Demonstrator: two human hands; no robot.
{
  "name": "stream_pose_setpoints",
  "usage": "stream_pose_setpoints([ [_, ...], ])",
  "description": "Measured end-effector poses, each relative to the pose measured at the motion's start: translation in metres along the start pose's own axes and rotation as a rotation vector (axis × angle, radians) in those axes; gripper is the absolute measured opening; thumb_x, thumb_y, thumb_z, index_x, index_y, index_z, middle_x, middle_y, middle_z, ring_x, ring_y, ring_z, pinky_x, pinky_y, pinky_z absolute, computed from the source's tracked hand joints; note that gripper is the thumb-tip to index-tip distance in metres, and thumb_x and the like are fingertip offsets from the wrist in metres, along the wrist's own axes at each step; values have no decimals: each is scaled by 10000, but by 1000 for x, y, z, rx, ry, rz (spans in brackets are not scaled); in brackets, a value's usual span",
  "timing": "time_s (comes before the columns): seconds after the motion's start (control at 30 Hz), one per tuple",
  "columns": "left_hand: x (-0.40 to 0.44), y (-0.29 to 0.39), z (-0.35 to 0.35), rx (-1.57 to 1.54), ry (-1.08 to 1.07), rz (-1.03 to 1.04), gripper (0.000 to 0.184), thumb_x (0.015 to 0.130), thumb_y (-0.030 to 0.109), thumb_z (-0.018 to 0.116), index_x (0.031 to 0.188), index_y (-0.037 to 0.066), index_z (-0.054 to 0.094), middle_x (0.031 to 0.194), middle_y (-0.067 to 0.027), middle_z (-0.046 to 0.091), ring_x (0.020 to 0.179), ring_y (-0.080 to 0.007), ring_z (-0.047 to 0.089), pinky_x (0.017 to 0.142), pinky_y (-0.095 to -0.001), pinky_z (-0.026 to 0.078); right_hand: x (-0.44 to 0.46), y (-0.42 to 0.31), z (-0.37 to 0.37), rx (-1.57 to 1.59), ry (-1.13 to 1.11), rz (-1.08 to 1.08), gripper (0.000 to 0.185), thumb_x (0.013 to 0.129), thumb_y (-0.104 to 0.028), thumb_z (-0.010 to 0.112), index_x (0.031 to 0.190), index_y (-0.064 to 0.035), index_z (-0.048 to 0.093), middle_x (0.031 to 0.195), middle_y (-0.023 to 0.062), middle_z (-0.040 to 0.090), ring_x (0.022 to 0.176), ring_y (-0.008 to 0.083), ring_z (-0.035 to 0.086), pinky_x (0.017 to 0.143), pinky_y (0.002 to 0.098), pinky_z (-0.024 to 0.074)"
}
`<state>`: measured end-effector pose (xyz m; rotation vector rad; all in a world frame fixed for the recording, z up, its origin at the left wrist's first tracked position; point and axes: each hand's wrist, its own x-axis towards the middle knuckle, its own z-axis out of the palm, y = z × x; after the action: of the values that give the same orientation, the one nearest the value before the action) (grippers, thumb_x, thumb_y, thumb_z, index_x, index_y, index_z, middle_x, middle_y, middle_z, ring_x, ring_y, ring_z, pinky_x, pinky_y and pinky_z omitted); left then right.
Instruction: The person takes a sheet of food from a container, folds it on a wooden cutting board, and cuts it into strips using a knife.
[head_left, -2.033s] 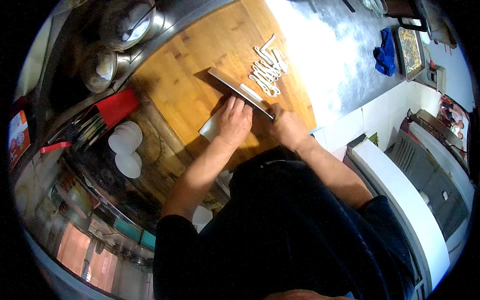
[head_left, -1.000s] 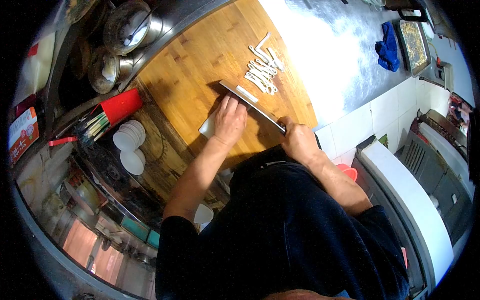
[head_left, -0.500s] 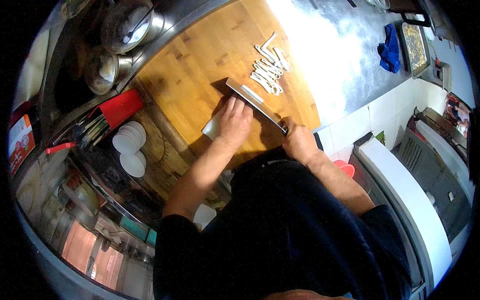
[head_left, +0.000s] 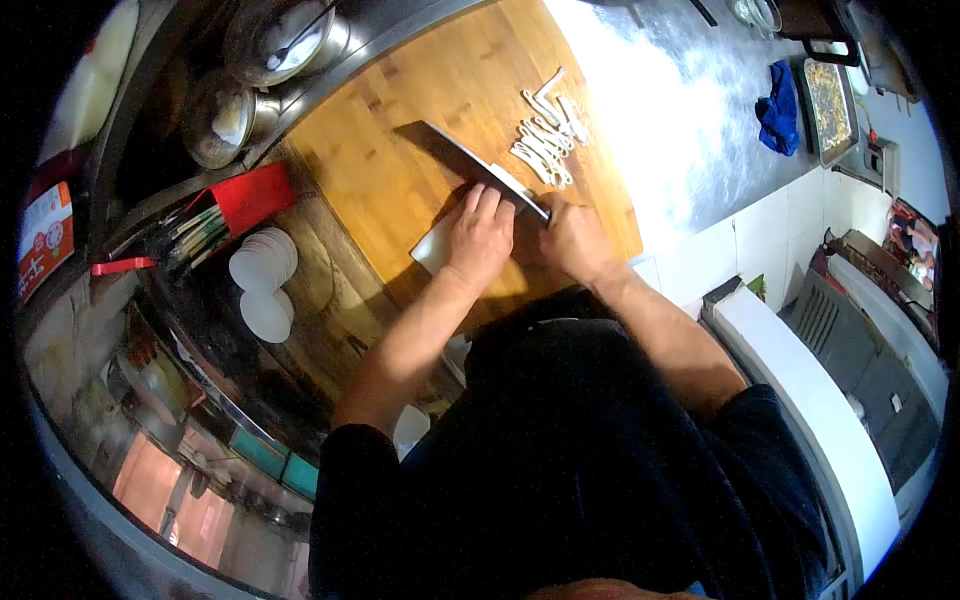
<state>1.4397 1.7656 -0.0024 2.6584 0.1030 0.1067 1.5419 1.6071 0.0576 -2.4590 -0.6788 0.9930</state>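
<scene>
A broad knife (head_left: 485, 168) lies across the wooden board (head_left: 380, 110), its handle in the closed fingers of my right hand (head_left: 577, 240). My left hand (head_left: 482, 237) presses with bunched fingers on a flat white piece (head_left: 430, 247), close beside the blade. Part of that piece is hidden under the hand. Beyond the blade, a thin edge of white shows against it. Several white strips (head_left: 545, 145), folded and looped, are grouped on the board up and to the right of the knife.
Metal bowls (head_left: 262, 115) stand at the upper left. Below them are a red container (head_left: 252, 197) of thin sticks and stacked white dishes (head_left: 263, 260). A blue cloth (head_left: 777, 110) and a tray of small yellowish pieces (head_left: 828, 108) lie on the metal counter (head_left: 680, 110).
The knife and my right hand have moved up and to the left, and the blade reaches farther past my left fingertips. My left hand stays on the white piece.
</scene>
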Motion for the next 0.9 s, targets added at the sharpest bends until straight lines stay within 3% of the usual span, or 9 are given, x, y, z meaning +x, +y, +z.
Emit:
stream_pose_setpoints([
  [0.17, 8, -2, -12, -102, 78, 45, 223, 896, 39, 696, 1106, -35, 708, 1263, -166, 655, 1311, -356, 596, 1099, -441, 537, -10, 15, -19, 46, 184, 64, 299, 883, -94, 720, 1173, -28, 690, 850, 283, 744, 782, 459, 752, 751, 545, 616],
  [0.3, 4, -3, -11, -89, -3, 12, 216, 891, 53, 709, 1085, -40, 718, 1252, -181, 657, 1279, -375, 601, 1092, -452, 536, -42, 14, -29, 25, -3, 48, 306, 896, -107, 733, 1187, -47, 660, 829, 272, 739, 789, 467, 745, 740, 550, 610],
  [0.4, 0, -7, -8, 43, -53, 43, 204, 869, 62, 737, 1047, -37, 732, 1224, -193, 656, 1224, -391, 607, 1068, -465, 538, -62, 26, -16, 38, -14, 49, 379, 893, -83, 740, 1262, -39, 669, 849, 282, 733, 814, 466, 743, 766, 539, 606],
  [0.47, 0, -10, -4, -15, -29, 47, 321, 859, 16, 763, 1171, -31, 702, 1272, -226, 641, 1195, -442, 604, 1054, -507, 531, -68, 30, -15, 47, -30, 55, 338, 906, -92, 734, 1234, -45, 669, 837, 277, 730, 810, 474, 737, 760, 546, 602],
  [0.5, -1, -9, -7, -34, -123, -5, 345, 854, 9, 760, 1191, -32, 697, 1282, -233, 638, 1191, -444, 603, 1054, -507, 528, -70, 33, -11, 49, -30, 65, 339, 910, -97, 734, 1238, -45, 667, 836, 277, 729, 811, 475, 736, 762, 549, 600],
  [0.63, 6, -7, -11, -46, -73, 15, 358, 847, 5, 760, 1197, -31, 696, 1301, -237, 638, 1187, -443, 605, 1055, -507, 526, -75, 33, -12, 74, -45, 106, 337, 914, -105, 733, 1239, -45, 670, 844, 281, 731, 821, 476, 737, 774, 551, 600],
  [0.7, 7, -8, -11, -28, -3, 57, 218, 846, 50, 755, 1045, -11, 689, 1159, -197, 645, 1145, -398, 612, 1006, -482, 549, -77, 35, -9, 68, -53, 111, 369, 889, -80, 735, 1248, -39, 659, 844, 270, 735, 834, 469, 743, 780, 550, 607],
  [0.83, 8, -8, -14, -46, -1, 63, 186, 846, 41, 748, 1014, -11, 688, 1144, -199, 646, 1129, -404, 616, 1004, -479, 549, -75, 34, -7, 71, -70, 141, 370, 908, -94, 727, 1272, -62, 670, 868, 277, 741, 848, 478, 739, 799, 554, 604],
  [0.9, 6, -7, -15, -105, -79, 6, 405, 844, 1, 754, 1243, -35, 694, 1310, -237, 640, 1250, -457, 595, 1101, -512, 502, -75, 36, -4, 71, -65, 139, 380, 904, -89, 726, 1279, -65, 668, 877, 274, 744, 854, 478, 740, 802, 555, 605],
])
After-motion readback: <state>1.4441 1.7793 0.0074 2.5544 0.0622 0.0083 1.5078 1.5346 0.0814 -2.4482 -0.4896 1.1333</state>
